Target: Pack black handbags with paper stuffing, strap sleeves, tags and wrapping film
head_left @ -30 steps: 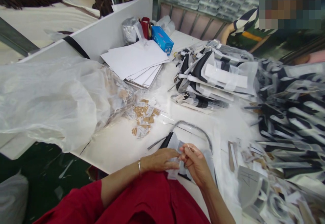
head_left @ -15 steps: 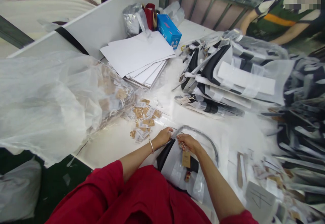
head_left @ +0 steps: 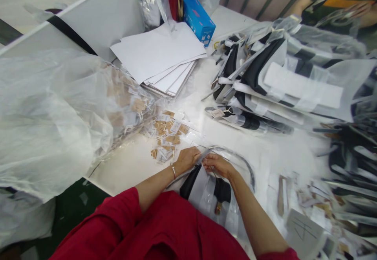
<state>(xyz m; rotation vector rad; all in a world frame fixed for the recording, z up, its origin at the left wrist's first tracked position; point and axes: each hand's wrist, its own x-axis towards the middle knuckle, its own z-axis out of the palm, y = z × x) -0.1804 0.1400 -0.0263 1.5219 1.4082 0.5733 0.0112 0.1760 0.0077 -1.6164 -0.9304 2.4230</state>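
A black and whitish handbag (head_left: pixel 191 183) with clear plastic over parts of it lies against my red top. Its plastic-wrapped handle (head_left: pixel 250 169) arches out behind my right hand. My left hand (head_left: pixel 187 158) is closed at the near base of this handle, fingertips pinched; what they hold is too small to see. Facing it, my right hand (head_left: pixel 218 165) pinches at the top edge of the bag by the handle's base. A small metal clasp (head_left: pixel 218 208) hangs on the black flap. Brown and white hang tags (head_left: pixel 167 134) lie in a loose pile beyond my left hand.
A plastic sack (head_left: pixel 55 122) of tags lies left. White sheets (head_left: pixel 161 54) are stacked behind, near a blue box (head_left: pixel 198 20). Wrapped handbags (head_left: pixel 265 71) are piled back right, with a person's arm (head_left: pixel 363 10) beyond. A marked card (head_left: pixel 303 230) stands front right.
The brown hang tag that dangled from my right hand is out of sight now. Both hands have come closer together at the handle's base. The view has shifted slightly.
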